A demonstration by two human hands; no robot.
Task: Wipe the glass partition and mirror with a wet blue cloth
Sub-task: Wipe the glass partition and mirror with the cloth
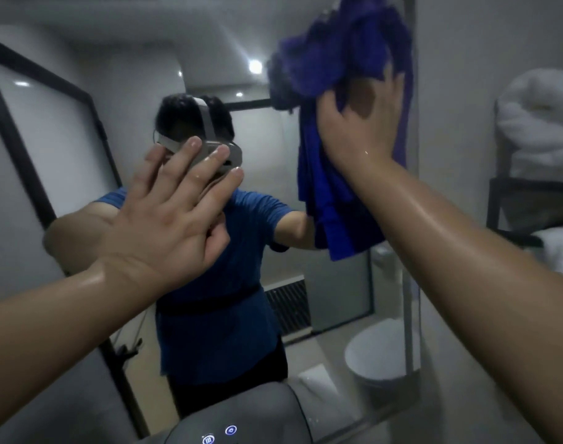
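Person is pressing a blue cloth [337, 193] high on the mirror [228, 52] with the right hand [360, 129] while the left hand [171, 213] is resting flat against the glass.

The mirror is filling most of the view and reflecting the person and a white toilet [376, 357]. The cloth is sitting at the mirror's upper right, near its edge, bunching above the right hand and hanging down past the wrist. White towels [539, 123] are lying on a dark rack at the right, and a grey appliance [241, 411] with lit blue icons is showing at the bottom edge. The right hand is gripping the cloth, its fingertips mostly buried in the folds. The left hand is holding nothing, well apart from the cloth, its fingers [180, 168] spreading straight.
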